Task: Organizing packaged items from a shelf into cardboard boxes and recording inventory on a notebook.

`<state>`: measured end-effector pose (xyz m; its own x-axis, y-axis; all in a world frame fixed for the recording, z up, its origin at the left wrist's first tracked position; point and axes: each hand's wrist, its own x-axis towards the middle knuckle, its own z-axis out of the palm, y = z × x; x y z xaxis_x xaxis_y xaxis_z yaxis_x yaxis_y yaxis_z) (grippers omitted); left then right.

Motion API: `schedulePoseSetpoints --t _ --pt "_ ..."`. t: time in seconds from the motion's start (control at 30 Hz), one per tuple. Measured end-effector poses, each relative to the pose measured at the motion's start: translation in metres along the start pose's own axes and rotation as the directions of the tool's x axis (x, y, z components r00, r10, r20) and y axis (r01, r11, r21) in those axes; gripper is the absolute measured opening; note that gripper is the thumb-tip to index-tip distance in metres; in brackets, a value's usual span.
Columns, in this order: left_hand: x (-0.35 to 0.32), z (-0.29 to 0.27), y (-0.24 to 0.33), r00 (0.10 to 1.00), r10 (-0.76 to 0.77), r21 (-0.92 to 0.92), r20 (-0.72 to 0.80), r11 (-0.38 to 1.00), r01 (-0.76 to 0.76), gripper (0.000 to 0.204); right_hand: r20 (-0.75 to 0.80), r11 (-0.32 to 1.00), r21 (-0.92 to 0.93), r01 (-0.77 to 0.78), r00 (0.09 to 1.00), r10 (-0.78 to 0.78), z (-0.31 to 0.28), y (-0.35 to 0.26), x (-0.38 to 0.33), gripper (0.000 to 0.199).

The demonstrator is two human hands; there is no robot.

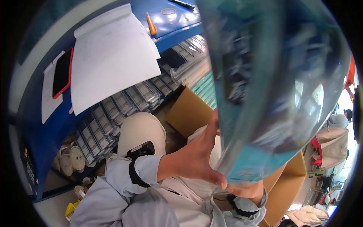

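Close in front of me, a large shiny bundle in clear plastic (pixel 261 113), with teal at its lower end, fills the upper right of the head view. What lies inside is blurred by motion and reflections. My left hand (pixel 196 157) grips its lower left side, thumb along the near edge and fingers partly hidden behind it. My right hand (pixel 249 191) is closed on the bottom end, most of its fingers out of sight beneath the bundle. Under the bundle, between my legs, stands an open cardboard box (pixel 285 187), one flap (pixel 189 109) raised.
White paper sheets (pixel 113 60), a red-cased phone (pixel 63 72), an orange-handled tool (pixel 151 24), a rubber band (pixel 168 11) and a black pen (pixel 182 4) lie on the blue table (pixel 176 24). Below its edge are rows of clear flat cases (pixel 113 113). Another person (pixel 332 143) is at far right.
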<state>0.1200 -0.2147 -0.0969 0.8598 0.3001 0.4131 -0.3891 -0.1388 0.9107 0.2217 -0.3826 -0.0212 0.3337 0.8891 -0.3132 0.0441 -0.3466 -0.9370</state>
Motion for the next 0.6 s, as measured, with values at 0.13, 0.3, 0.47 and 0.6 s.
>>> schedulePoseSetpoints --t 0.13,0.3,0.47,0.6 --pt "-0.022 0.041 -0.001 0.984 -0.107 0.062 0.142 0.993 0.099 0.109 0.043 0.794 -0.472 0.383 0.910 -0.413 -0.013 -0.008 0.016 0.102" --pt "-0.112 -0.033 0.004 0.908 -0.335 0.177 0.253 0.938 0.297 0.087 0.405 0.497 -0.716 0.491 0.871 -0.277 0.000 -0.015 0.028 0.099" --pt "-0.133 -0.027 -0.009 0.734 -0.511 0.222 0.447 0.859 0.462 0.066 0.421 0.415 -0.773 0.480 0.877 -0.230 0.031 0.025 0.051 0.095" --pt "-0.114 -0.036 0.037 0.567 -0.525 0.299 0.635 0.843 0.447 0.062 0.339 0.302 -0.858 0.415 0.900 -0.273 0.047 0.041 0.056 0.097"
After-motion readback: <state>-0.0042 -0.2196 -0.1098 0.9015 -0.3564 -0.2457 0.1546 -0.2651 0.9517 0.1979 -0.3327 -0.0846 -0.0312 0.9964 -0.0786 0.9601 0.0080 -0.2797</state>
